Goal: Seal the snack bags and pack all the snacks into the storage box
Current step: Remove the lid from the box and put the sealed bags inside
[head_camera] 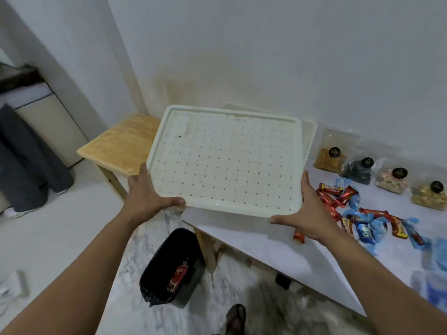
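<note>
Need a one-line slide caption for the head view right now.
Both hands, left and right, hold the white lid above the storage box, candy bars loose on the table.

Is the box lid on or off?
Off: both hands, left hand and right hand, hold the lid tilted above the box.

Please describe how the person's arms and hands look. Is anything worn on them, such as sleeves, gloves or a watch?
Both forearms are bare as far as the picture shows: no sleeves reach into view. The left hand and right hand wear no gloves, and no ring, watch or bracelet is visible on either wrist.
</note>
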